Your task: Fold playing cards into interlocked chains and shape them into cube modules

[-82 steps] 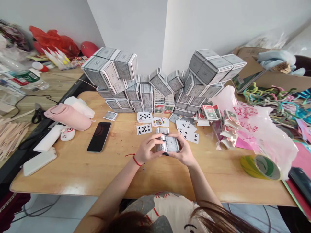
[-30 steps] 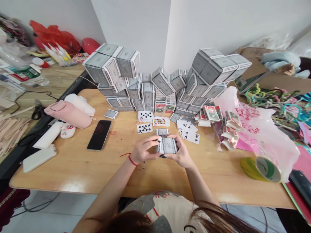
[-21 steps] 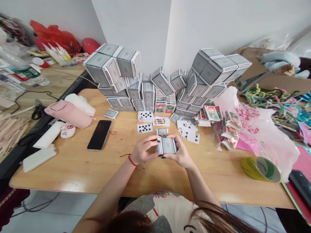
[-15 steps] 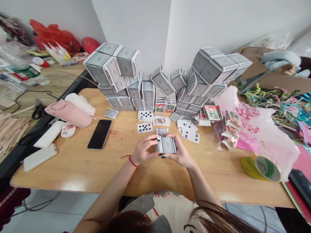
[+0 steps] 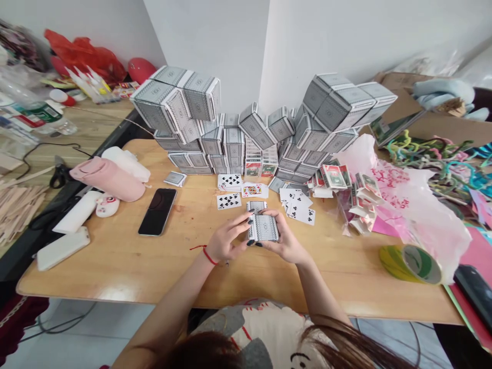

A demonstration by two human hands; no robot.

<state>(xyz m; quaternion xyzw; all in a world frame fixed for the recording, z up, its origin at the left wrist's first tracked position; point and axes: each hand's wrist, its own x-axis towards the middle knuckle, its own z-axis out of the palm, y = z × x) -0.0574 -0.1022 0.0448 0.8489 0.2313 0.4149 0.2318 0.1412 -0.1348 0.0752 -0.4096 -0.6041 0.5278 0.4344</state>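
Note:
Between my two hands is a block of playing cards (image 5: 266, 227), its grey patterned backs facing up. My right hand (image 5: 288, 241) grips its right side, thumb at the near edge and fingers at the far corner. My left hand (image 5: 227, 238) closes on its left side, fingertips with dark nails on the white left edge. Just beyond lies another grey-backed card piece (image 5: 255, 206), partly hidden by my fingers. Face-up cards lie near: spades (image 5: 229, 201), a court card (image 5: 252, 190) and clubs (image 5: 301, 214).
Behind stand stacked blocks covered in grey card backs, a left stack (image 5: 161, 105) and a right stack (image 5: 330, 102). A phone (image 5: 157, 211) lies left, with a pink pouch (image 5: 109, 178) beyond it. At right are opened card boxes (image 5: 334, 177), a plastic bag (image 5: 418, 205) and a tape roll (image 5: 411, 264).
My left fingers have shifted slightly along the left edge of the card block, the thumb closer to its near corner. The block stays in nearly the same place.

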